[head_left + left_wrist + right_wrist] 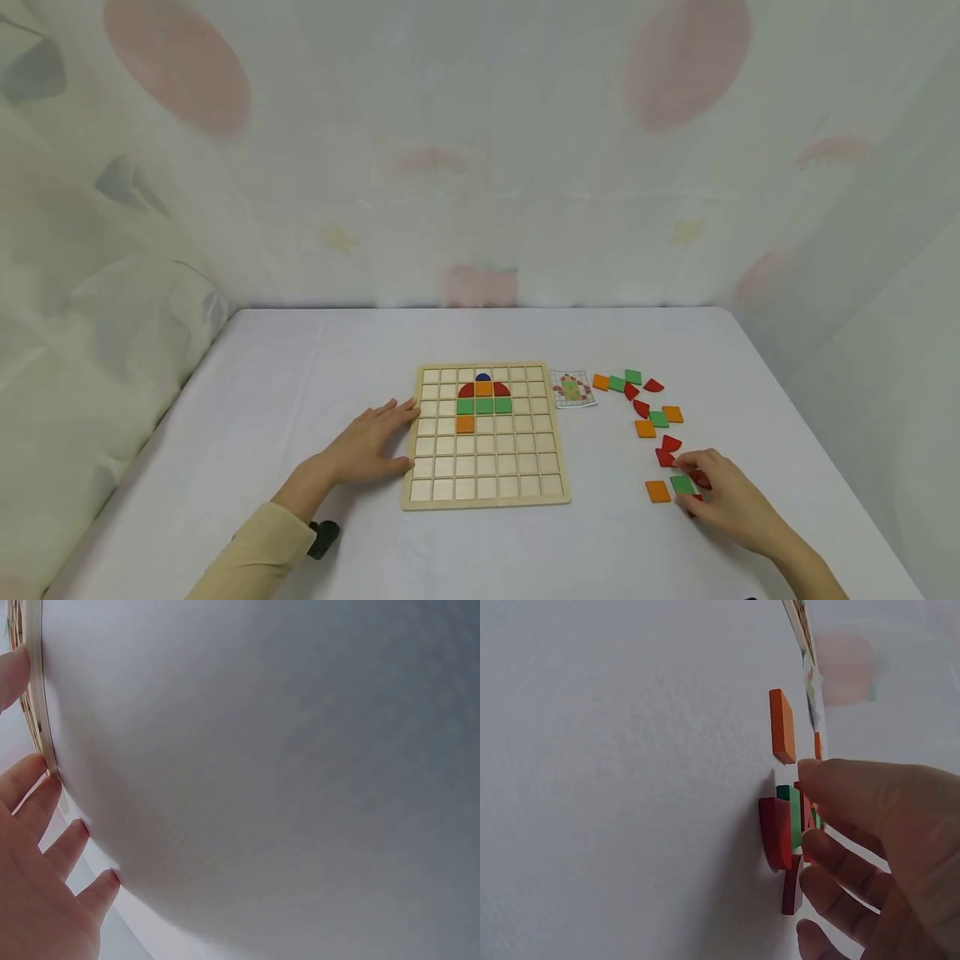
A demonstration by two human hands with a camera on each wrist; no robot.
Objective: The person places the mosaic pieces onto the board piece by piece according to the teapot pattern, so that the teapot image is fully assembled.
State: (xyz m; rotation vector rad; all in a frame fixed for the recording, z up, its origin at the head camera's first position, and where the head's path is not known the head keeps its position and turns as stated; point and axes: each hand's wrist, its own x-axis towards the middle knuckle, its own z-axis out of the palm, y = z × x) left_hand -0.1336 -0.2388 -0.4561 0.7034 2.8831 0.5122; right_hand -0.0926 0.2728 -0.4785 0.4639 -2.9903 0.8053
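My left hand (367, 446) rests with its fingers spread against the left edge of a wooden grid board (487, 504). On the board sit a blue half-round piece (483, 377), red quarter-round pieces (502, 389), green squares (483, 406) and orange squares (465, 424). Over the loose pieces at the right hovers my right hand (723, 500), its fingers bent and thumb apart from them. Nearest it lie a green square (682, 485) and red quarter-rounds (778, 832), partly hidden by the fingers. Beside these is an orange square (781, 726). Nothing appears gripped in either hand.
A small printed pattern card (573, 389) lies against the board's right side. More loose pieces, such as an orange square (601, 382) and a red quarter-round (654, 385), trail down the right of the white table (337, 350). A black object (324, 539) is by the left wrist.
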